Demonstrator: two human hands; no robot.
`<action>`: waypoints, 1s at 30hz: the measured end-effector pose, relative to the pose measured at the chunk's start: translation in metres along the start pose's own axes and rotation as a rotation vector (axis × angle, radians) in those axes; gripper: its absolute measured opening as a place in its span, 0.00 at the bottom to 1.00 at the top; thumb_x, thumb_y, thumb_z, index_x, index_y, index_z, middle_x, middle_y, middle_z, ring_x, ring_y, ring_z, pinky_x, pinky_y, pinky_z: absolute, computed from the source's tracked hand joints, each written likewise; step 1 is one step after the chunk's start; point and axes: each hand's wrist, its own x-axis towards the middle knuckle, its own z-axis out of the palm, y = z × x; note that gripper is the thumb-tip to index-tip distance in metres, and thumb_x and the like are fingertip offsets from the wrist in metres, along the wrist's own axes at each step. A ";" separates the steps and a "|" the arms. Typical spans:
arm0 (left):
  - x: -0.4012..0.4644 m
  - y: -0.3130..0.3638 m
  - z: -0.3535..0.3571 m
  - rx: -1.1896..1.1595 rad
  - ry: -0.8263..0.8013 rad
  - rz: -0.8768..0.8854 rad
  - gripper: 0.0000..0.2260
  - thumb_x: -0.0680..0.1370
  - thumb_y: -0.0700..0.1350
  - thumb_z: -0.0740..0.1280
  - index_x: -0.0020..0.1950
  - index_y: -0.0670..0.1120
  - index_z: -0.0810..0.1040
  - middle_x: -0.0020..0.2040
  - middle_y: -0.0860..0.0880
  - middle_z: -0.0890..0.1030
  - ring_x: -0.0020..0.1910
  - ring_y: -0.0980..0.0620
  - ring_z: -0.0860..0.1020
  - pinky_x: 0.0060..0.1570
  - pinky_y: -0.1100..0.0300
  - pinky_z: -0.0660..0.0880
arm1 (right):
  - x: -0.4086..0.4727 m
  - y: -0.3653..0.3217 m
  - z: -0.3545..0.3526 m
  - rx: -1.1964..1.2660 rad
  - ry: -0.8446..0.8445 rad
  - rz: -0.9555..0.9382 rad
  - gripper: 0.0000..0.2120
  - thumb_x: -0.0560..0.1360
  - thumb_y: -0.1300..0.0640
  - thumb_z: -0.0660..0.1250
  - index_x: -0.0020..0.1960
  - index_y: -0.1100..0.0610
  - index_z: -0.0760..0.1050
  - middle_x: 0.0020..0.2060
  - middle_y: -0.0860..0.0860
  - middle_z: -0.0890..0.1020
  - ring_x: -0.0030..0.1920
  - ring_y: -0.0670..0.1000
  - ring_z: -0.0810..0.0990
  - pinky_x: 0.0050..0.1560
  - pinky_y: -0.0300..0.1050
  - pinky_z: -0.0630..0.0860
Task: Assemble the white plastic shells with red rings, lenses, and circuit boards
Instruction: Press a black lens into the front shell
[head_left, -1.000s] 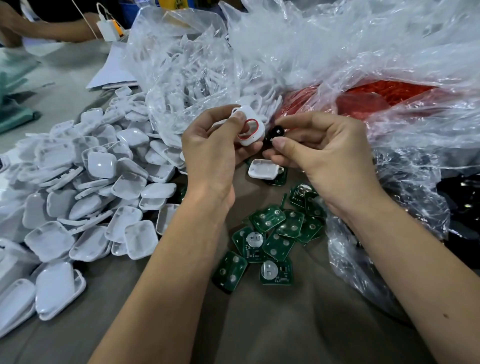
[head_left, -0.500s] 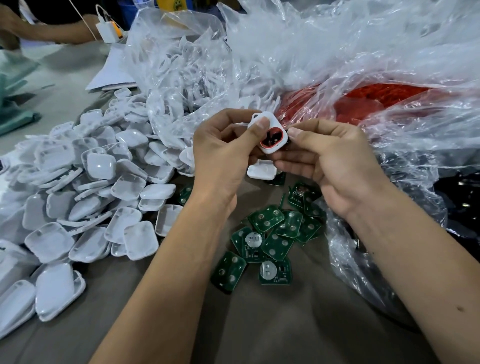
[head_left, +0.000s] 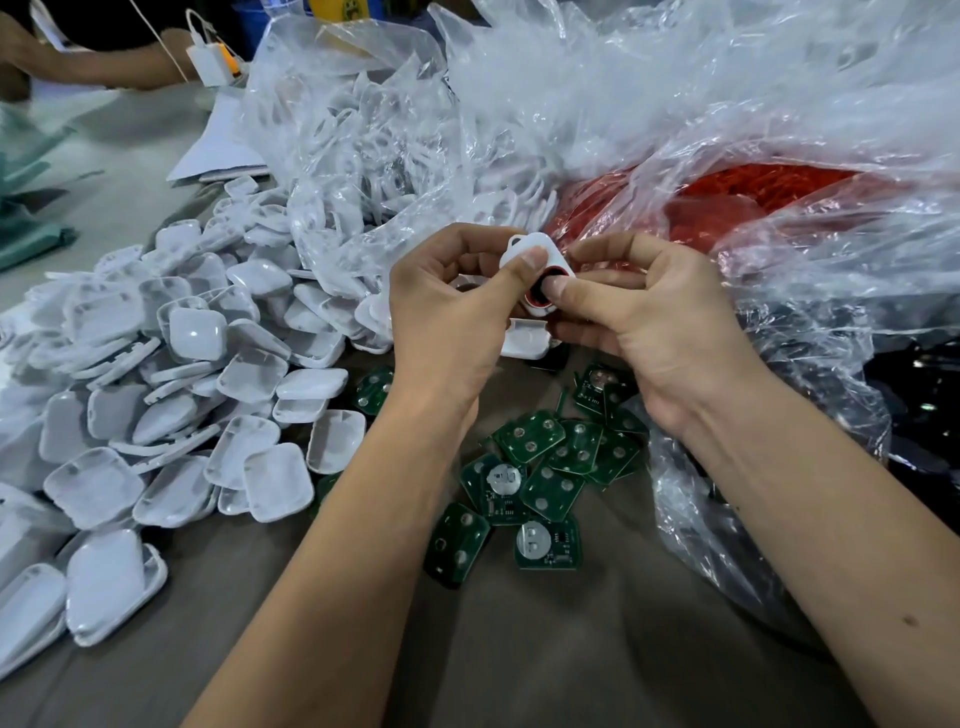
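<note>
Both hands hold one white plastic shell (head_left: 535, 244) with a red ring and a dark lens in its round opening, raised above the table. My left hand (head_left: 447, 306) grips the shell, thumb across its face. My right hand (head_left: 639, 312) presses its thumb onto the lens in the ring and its fingers curl behind the shell. Green circuit boards (head_left: 540, 473) lie scattered on the table below my wrists. A heap of white shells (head_left: 176, 395) spreads to the left.
A clear bag of white shells (head_left: 374, 156) stands behind my left hand. Another clear bag of red rings (head_left: 737, 197) lies behind my right hand. One loose white shell (head_left: 524, 340) sits under my hands. Another person's arm (head_left: 93, 67) rests at the far left.
The right hand brought the dark lens to the shell's red ring and now presses it in with the thumb. Both hands rose slightly and drew together.
</note>
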 end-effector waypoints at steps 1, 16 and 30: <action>0.000 0.000 0.000 0.009 0.000 0.005 0.04 0.75 0.38 0.77 0.46 0.43 0.85 0.44 0.36 0.84 0.38 0.45 0.81 0.42 0.50 0.80 | 0.000 0.000 0.000 -0.020 0.007 -0.010 0.16 0.70 0.67 0.80 0.55 0.62 0.81 0.42 0.57 0.87 0.43 0.55 0.89 0.42 0.48 0.85; 0.000 -0.004 0.002 -0.087 0.005 0.006 0.03 0.76 0.40 0.77 0.47 0.45 0.85 0.40 0.44 0.85 0.37 0.51 0.83 0.36 0.60 0.78 | 0.000 -0.006 -0.006 0.196 -0.128 0.044 0.08 0.67 0.57 0.75 0.45 0.58 0.83 0.42 0.55 0.88 0.42 0.51 0.86 0.42 0.42 0.83; -0.007 -0.003 0.018 -0.483 -0.101 -0.380 0.09 0.78 0.41 0.74 0.54 0.37 0.84 0.49 0.39 0.86 0.44 0.46 0.85 0.48 0.56 0.84 | -0.002 0.000 -0.003 -0.416 0.078 -0.633 0.04 0.75 0.64 0.77 0.48 0.60 0.82 0.40 0.47 0.86 0.38 0.45 0.86 0.39 0.36 0.81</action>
